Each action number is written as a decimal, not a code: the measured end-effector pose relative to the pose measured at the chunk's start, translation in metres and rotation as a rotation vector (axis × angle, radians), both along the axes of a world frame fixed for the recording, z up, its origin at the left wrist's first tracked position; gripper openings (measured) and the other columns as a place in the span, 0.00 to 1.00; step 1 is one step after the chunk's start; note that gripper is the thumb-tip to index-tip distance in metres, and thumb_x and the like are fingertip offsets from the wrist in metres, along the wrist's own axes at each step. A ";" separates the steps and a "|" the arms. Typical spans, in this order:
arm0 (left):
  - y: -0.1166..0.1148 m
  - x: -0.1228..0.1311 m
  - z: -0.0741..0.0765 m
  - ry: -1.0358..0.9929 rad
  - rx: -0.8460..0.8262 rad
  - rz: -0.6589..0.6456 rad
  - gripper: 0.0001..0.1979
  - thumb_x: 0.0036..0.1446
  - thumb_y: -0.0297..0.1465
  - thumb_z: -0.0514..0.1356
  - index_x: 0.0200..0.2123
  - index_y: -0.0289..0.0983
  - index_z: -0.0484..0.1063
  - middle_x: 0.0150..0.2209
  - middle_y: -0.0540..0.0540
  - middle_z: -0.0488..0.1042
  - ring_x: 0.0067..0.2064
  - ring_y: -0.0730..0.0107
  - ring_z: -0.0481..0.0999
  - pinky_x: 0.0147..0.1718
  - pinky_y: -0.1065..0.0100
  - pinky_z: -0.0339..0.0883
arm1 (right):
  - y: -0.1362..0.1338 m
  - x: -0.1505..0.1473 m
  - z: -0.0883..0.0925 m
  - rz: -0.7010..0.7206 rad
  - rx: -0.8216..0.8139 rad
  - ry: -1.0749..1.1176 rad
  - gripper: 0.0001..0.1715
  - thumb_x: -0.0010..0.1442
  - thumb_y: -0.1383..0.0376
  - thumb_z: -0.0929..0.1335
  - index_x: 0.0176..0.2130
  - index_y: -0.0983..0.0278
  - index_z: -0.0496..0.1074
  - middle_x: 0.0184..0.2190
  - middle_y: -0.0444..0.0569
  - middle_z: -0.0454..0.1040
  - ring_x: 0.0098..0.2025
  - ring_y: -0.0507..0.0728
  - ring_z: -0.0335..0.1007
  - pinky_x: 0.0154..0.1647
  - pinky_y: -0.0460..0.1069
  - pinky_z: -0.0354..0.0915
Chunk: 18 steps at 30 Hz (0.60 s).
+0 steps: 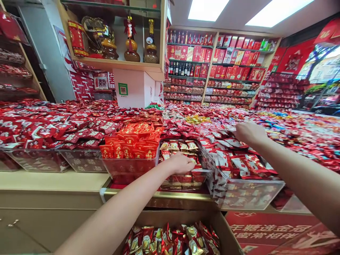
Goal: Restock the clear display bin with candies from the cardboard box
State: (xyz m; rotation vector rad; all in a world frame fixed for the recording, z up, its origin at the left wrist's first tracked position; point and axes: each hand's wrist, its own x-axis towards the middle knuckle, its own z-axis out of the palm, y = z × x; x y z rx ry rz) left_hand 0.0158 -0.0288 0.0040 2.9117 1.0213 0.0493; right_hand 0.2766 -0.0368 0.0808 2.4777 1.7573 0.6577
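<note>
My left hand (182, 163) is over the front of a clear plastic bin (204, 170) of red-and-gold wrapped sweets (174, 146). Its fingers curl down among the packets, and whatever they hold is hidden. Further right, my right hand (249, 133) is bent into a closed shape above red-and-white packets (245, 163) heaped in a neighbouring clear bin (247, 194). The tips of its fingers are out of sight, so what they grip does not show.
A bin of bright red packets (132, 147) stands left of my left hand. Below the counter's gold edge (159, 194), an open cardboard box (228, 233) holds more sweets (170, 241). A shelf cabinet (117, 63) with decorated bottles overhangs the display. Stocked shelves (211, 63) line the back.
</note>
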 end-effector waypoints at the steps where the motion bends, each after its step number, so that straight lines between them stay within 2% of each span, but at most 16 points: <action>1: 0.000 0.000 0.000 -0.008 0.007 -0.001 0.19 0.53 0.36 0.41 0.24 0.40 0.70 0.29 0.48 0.73 0.37 0.62 0.66 0.36 0.64 0.60 | 0.000 -0.001 -0.001 0.016 -0.002 0.009 0.18 0.55 0.62 0.58 0.34 0.70 0.72 0.36 0.63 0.71 0.38 0.60 0.67 0.29 0.49 0.57; 6: -0.001 0.000 -0.004 -0.083 0.025 0.012 0.16 0.51 0.33 0.44 0.28 0.39 0.72 0.31 0.47 0.74 0.37 0.62 0.68 0.37 0.64 0.61 | -0.008 -0.027 0.002 0.112 0.057 -0.020 0.19 0.54 0.61 0.58 0.32 0.70 0.72 0.33 0.60 0.72 0.36 0.60 0.67 0.29 0.49 0.57; 8: 0.002 0.000 -0.005 -0.133 0.028 0.016 0.15 0.50 0.31 0.46 0.33 0.39 0.72 0.34 0.47 0.74 0.38 0.63 0.69 0.38 0.65 0.61 | -0.013 -0.048 0.002 0.214 0.072 -0.041 0.19 0.54 0.61 0.57 0.33 0.69 0.72 0.33 0.58 0.72 0.36 0.59 0.67 0.30 0.49 0.57; 12: 0.003 0.000 -0.003 -0.268 0.069 0.035 0.17 0.49 0.24 0.46 0.41 0.36 0.68 0.41 0.46 0.72 0.42 0.66 0.68 0.41 0.67 0.60 | -0.020 -0.095 -0.004 0.429 -0.021 -0.034 0.16 0.53 0.62 0.58 0.31 0.65 0.72 0.31 0.54 0.72 0.34 0.57 0.67 0.30 0.48 0.57; 15: -0.017 -0.011 0.000 -0.480 0.173 -0.005 0.18 0.49 0.21 0.44 0.41 0.34 0.65 0.42 0.43 0.69 0.45 0.68 0.66 0.45 0.66 0.57 | -0.032 -0.124 -0.009 0.527 -0.065 -0.016 0.14 0.52 0.65 0.59 0.29 0.65 0.71 0.28 0.53 0.72 0.31 0.57 0.67 0.28 0.47 0.57; 18: -0.062 -0.041 -0.014 -0.780 0.251 -0.209 0.14 0.50 0.22 0.47 0.40 0.35 0.64 0.40 0.44 0.69 0.43 0.67 0.66 0.44 0.64 0.58 | -0.065 -0.146 -0.024 0.627 -0.015 0.034 0.13 0.53 0.66 0.58 0.27 0.65 0.69 0.27 0.52 0.71 0.30 0.56 0.66 0.28 0.47 0.57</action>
